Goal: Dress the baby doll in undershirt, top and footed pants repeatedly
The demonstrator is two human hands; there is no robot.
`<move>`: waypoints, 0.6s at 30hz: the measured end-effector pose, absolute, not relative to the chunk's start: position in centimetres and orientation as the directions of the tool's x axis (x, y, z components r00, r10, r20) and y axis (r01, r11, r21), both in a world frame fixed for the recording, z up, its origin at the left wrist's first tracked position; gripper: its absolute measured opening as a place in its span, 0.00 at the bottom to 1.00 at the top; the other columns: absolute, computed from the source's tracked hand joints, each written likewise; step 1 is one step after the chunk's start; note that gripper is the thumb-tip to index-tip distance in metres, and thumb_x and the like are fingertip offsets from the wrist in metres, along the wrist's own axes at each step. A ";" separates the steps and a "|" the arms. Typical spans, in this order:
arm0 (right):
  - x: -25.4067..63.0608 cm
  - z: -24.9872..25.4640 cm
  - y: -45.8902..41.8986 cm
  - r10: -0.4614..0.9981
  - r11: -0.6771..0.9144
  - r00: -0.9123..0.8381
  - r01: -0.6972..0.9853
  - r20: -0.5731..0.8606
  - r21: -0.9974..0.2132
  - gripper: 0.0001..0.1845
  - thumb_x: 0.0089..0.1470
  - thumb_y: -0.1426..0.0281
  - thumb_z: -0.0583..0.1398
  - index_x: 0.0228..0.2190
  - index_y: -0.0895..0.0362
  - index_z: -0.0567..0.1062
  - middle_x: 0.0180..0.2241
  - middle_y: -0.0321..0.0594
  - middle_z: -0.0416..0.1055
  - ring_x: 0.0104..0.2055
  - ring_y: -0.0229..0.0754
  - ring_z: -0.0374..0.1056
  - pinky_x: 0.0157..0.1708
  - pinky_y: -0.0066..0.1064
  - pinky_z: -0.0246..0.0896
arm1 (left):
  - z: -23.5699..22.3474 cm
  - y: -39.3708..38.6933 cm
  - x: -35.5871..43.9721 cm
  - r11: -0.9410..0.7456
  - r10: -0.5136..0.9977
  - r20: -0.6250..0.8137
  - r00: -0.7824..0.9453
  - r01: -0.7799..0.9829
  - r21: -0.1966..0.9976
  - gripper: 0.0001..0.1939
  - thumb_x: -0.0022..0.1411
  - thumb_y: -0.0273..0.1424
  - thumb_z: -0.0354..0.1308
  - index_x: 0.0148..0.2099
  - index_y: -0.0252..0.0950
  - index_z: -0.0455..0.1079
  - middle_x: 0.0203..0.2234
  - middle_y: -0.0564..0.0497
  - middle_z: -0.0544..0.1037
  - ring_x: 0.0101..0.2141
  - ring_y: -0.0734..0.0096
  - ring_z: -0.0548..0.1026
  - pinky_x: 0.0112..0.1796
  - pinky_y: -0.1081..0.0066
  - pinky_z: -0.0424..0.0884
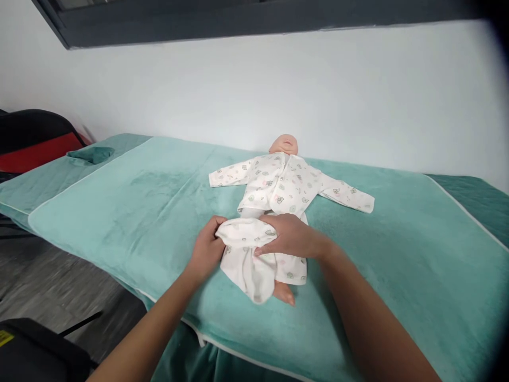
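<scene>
A baby doll (pixel 284 143) lies on its back on the bed, head toward the wall. It wears a white printed top (pixel 274 183) with both sleeves spread wide. White printed pants (pixel 248 268) of the same cloth lie about its legs, and one bare foot (pixel 284 293) shows below a pant leg. My left hand (pixel 209 246) pinches the left edge of the pants' waistband. On the opposite side, my right hand (pixel 288 234) grips that waistband, thumb in front and fingers behind. The doll's other foot is hidden in the cloth.
A green plush cover (pixel 159 196) with pale piping spreads over the bed. Behind it rises a white wall (pixel 238 95) below a dark window frame (pixel 199 24). At far left stands a black and red chair (pixel 40 143); a black object (pixel 43 350) sits at the lower left.
</scene>
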State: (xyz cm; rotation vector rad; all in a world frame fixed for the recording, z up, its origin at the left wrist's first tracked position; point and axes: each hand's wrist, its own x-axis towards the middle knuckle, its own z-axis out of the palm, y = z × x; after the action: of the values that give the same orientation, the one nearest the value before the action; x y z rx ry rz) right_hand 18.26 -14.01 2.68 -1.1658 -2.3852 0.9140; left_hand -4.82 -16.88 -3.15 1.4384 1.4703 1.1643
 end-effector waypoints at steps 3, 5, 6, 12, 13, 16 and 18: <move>18.1 2.6 -14.0 0.777 0.471 -0.630 0.579 0.002 -0.665 0.26 0.49 0.52 0.65 0.48 0.47 0.74 0.38 0.36 0.77 0.40 0.47 0.70 0.37 0.35 0.59 | -3.5 -14.7 -4.5 -0.138 0.986 0.158 -0.049 0.287 0.948 0.09 0.52 0.26 0.57 0.39 0.37 0.70 0.33 0.55 0.75 0.35 0.70 0.71 0.36 0.72 0.67; 18.1 2.6 -14.1 0.794 0.450 -0.608 0.588 0.000 -0.672 0.27 0.49 0.53 0.66 0.50 0.47 0.73 0.39 0.36 0.77 0.41 0.48 0.70 0.38 0.36 0.59 | -3.6 -13.8 -4.2 -0.193 0.978 0.208 -0.025 0.281 0.940 0.10 0.52 0.26 0.58 0.39 0.37 0.70 0.35 0.53 0.77 0.37 0.68 0.73 0.38 0.71 0.68; 18.1 2.6 -14.1 0.796 0.436 -0.606 0.581 -0.007 -0.687 0.28 0.48 0.54 0.66 0.51 0.46 0.73 0.40 0.36 0.77 0.41 0.48 0.70 0.38 0.36 0.60 | -3.6 -13.5 -4.0 -0.213 0.973 0.229 -0.025 0.285 0.935 0.11 0.52 0.26 0.58 0.40 0.37 0.70 0.35 0.53 0.77 0.37 0.68 0.73 0.39 0.70 0.69; 18.2 2.6 -14.1 0.795 0.402 -0.606 0.530 -0.002 -0.747 0.29 0.50 0.57 0.65 0.54 0.43 0.69 0.46 0.33 0.76 0.47 0.45 0.70 0.41 0.33 0.60 | -3.8 -14.2 -3.2 -0.156 0.960 0.244 -0.139 0.459 0.875 0.14 0.51 0.30 0.60 0.42 0.39 0.68 0.35 0.53 0.76 0.36 0.65 0.73 0.38 0.68 0.68; 18.1 2.6 -14.1 0.798 0.414 -0.603 0.545 0.002 -0.729 0.28 0.50 0.55 0.65 0.52 0.45 0.71 0.44 0.33 0.76 0.45 0.45 0.70 0.40 0.33 0.59 | -3.9 -14.6 -3.2 -0.142 0.958 0.241 -0.154 0.475 0.868 0.14 0.52 0.30 0.60 0.42 0.39 0.68 0.35 0.52 0.76 0.36 0.65 0.73 0.38 0.68 0.68; 17.8 2.4 -14.2 0.802 0.463 -0.597 0.601 0.018 -0.652 0.22 0.47 0.52 0.66 0.40 0.50 0.72 0.37 0.34 0.75 0.38 0.43 0.69 0.33 0.31 0.56 | -4.3 -16.6 -3.4 -0.093 0.947 0.213 -0.240 0.432 0.897 0.13 0.55 0.33 0.60 0.44 0.40 0.65 0.36 0.52 0.75 0.35 0.67 0.72 0.35 0.69 0.67; 17.6 2.3 -14.3 0.804 0.501 -0.593 0.633 0.047 -0.590 0.18 0.47 0.53 0.65 0.32 0.52 0.69 0.31 0.34 0.73 0.33 0.41 0.67 0.30 0.30 0.52 | -4.5 -18.2 -3.7 -0.045 0.939 0.169 -0.299 0.381 0.923 0.11 0.59 0.36 0.58 0.43 0.40 0.63 0.34 0.53 0.73 0.32 0.68 0.71 0.33 0.70 0.66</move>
State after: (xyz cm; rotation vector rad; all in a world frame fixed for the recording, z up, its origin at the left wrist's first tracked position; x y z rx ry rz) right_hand 17.60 -14.30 2.27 -1.2055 -2.4324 0.7636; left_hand -3.73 -18.18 -4.54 1.4006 1.6960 1.3403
